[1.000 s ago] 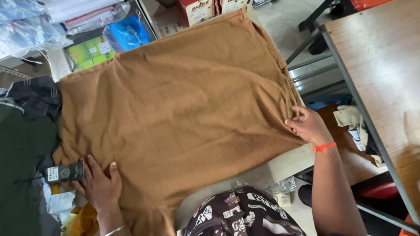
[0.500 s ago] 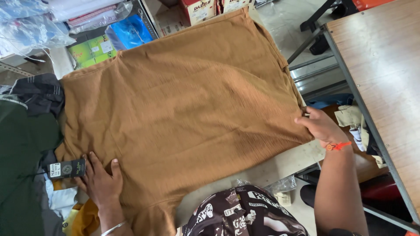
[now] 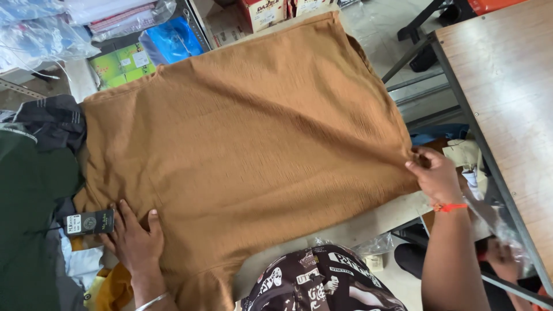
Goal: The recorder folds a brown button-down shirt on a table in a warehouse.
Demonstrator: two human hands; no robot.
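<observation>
Brown garment spread flat, one hand at each side

Garment (image 3: 247,144), brown and textured, lies spread across the table (image 3: 368,222), covering most of it. A wooden desk (image 3: 507,98) stands to the right, a dark green cloth (image 3: 29,219) lies at the left. Right hand (image 3: 435,175) pinches the garment's right edge, fingers closed on the fabric. Left hand (image 3: 135,242) rests open and flat on the lower left part, just beside a small dark tag (image 3: 89,222).

Brown crinkled cotton garment (image 3: 247,144) spread flat.
It lies smoothed across the worktable, one corner pulled taut at the edge.
</observation>
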